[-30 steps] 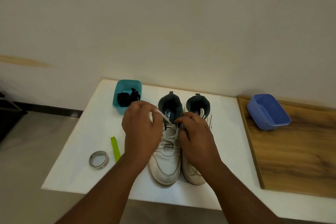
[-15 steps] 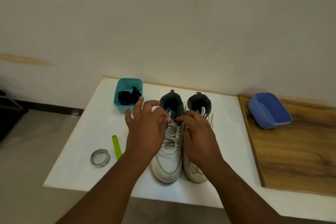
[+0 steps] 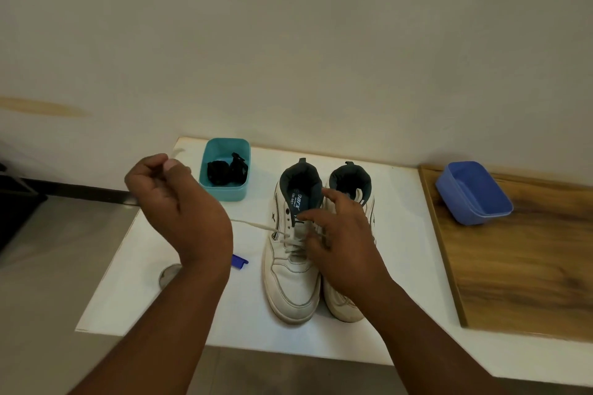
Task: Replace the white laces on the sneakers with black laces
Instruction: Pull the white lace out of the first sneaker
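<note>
Two white sneakers stand side by side on the white table (image 3: 250, 324), toes toward me. My left hand (image 3: 175, 202) is raised left of the left sneaker (image 3: 293, 279) and pinches the end of its white lace (image 3: 256, 224), which runs taut from the upper eyelets to my fingers. My right hand (image 3: 340, 240) rests over the laces between the two shoes, fingers spread, pinching the other lace strand at the left shoe's tongue. The right sneaker (image 3: 351, 183) is mostly hidden behind that hand. Black laces (image 3: 226, 170) lie bundled in a teal tub (image 3: 224, 192) at the back left.
A blue tub (image 3: 475, 192) sits on a wooden board (image 3: 519, 266) at the right. A small blue piece (image 3: 239, 261) lies beside my left wrist, and a metal tape ring (image 3: 168, 274) peeks out under my left forearm. The wall stands right behind the table.
My left hand has swung out to the left and up, drawing the white lace out of the left sneaker's top eyelet. My right hand has stayed on the laces, fingers now spread.
</note>
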### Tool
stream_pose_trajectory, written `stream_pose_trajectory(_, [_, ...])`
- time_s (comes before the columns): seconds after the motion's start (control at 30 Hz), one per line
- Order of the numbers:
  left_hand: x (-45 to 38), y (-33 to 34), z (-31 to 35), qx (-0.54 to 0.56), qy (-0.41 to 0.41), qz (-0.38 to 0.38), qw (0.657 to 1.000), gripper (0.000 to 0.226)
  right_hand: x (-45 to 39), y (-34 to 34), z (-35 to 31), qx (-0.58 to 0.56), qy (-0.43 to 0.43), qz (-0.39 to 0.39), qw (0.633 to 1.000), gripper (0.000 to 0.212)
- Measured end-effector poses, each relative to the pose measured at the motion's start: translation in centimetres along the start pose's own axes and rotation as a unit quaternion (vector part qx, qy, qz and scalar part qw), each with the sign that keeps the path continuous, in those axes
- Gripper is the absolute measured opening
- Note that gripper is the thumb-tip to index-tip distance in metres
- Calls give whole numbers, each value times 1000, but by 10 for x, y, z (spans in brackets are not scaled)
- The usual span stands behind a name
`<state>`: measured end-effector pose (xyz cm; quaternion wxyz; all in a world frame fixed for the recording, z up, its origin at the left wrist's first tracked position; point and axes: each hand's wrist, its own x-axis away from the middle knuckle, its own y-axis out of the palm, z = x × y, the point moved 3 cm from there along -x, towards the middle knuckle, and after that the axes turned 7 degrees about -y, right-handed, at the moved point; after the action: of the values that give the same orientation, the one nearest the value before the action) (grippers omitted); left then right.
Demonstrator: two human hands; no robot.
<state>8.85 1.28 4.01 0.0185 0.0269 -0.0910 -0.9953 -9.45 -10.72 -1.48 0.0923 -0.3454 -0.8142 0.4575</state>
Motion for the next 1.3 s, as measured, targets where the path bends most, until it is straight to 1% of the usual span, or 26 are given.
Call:
stream_pose_trajectory(0.07, [-1, 1, -4, -38, -16, -17, 999, 16, 0, 0, -5, 15, -2, -24, 1000, 30])
stream_pose_trajectory(0.13, [2, 3, -14, -112, -46, -53, 991, 20, 0, 0, -9, 24, 7, -38, 999, 33])
stream_pose_trajectory(0.23, [6, 6, -26, -214, -63, -87, 971, 18, -1, 0, -11, 55, -16, -34, 998, 19])
stream_pose_trajectory(0.27, [7, 6, -26, -242, -42, -94, 965, 16, 0, 0, -9, 57, -21, -33, 998, 12])
stream_pose_trajectory(0.33, [9, 8, -23, -277, 41, -113, 953, 17, 0, -1, -6, 39, -23, -22, 999, 6])
stream_pose_trajectory(0.4, [13, 12, -21, -306, 126, -165, 929, 16, -2, -10, -10, -62, -2, 37, 997, 7])
stream_pose_trajectory(0.43, [16, 15, -22, -329, 155, -208, 908, 16, -3, -18, -13, -161, 23, 89, 983, 10])
stream_pose_trajectory(0.47, [21, 18, -24, -357, 171, -259, 881, 16, -4, -26, -15, -287, 55, 138, 946, 15])
stream_pose_trajectory(0.53, [34, 25, -32, -413, 173, -363, 817, 19, -7, -41, -17, -522, 83, 182, 829, 29])
stream_pose_trajectory(0.6, [47, 28, -44, -465, 165, -430, 756, 22, -7, -57, -18, -662, 58, 191, 722, 38])
stream_pose_trajectory(0.63, [51, 28, -49, -488, 162, -448, 732, 23, -5, -64, -18, -700, 45, 200, 684, 42])
stream_pose_trajectory(0.7, [53, 27, -56, -512, 158, -459, 709, 24, -1, -74, -12, -732, 30, 246, 635, 51])
stream_pose_trajectory(0.73, [53, 27, -56, -516, 162, -455, 707, 23, 1, -79, -8, -731, 30, 277, 623, 57])
stream_pose_trajectory(0.77, [52, 27, -56, -521, 170, -451, 705, 22, 2, -82, -4, -719, 35, 309, 621, 62])
stream_pose_trajectory(0.8, [53, 27, -56, -528, 180, -448, 699, 23, 4, -83, 3, -688, 45, 350, 634, 65])
stream_pose_trajectory(0.83, [54, 27, -55, -536, 189, -447, 691, 23, 7, -84, 8, -632, 60, 400, 661, 65])
stream_pose_trajectory(0.9, [58, 27, -55, -556, 198, -449, 671, 24, 13, -82, 15, -453, 103, 492, 736, 54])
stream_pose_trajectory(0.93, [60, 28, -55, -563, 199, -452, 663, 25, 13, -79, 16, -364, 119, 508, 772, 45])
stream_pose_trajectory(0.97, [62, 29, -56, -566, 198, -455, 659, 25, 11, -75, 13, -295, 120, 493, 810, 35])
stream_pose_trajectory(1.0, [62, 29, -56, -568, 195, -458, 656, 25, 8, -71, 9, -245, 104, 446, 854, 25])
stream_pose_trajectory(1.03, [62, 30, -56, -570, 194, -461, 653, 24, 3, -64, 3, -212, 76, 368, 902, 21])
stream_pose_trajectory(1.1, [60, 30, -56, -574, 204, -458, 647, 20, -1, -38, -3, -132, 12, 162, 978, 30])
stream_pose_trajectory(1.13, [59, 30, -57, -573, 211, -454, 648, 18, 0, -25, -3, -55, -22, 76, 995, 35])
stream_pose_trajectory(1.17, [58, 30, -57, -571, 218, -449, 651, 18, 1, -13, -3, 19, -47, 16, 999, 39])
stream_pose_trajectory(1.2, [57, 29, -58, -568, 223, -443, 656, 18, 2, -5, -1, 63, -56, -13, 996, 39])
stream_pose_trajectory(1.3, [54, 27, -55, -539, 229, -410, 699, 18, 0, -8, 5, 52, -25, 6, 998, 30])
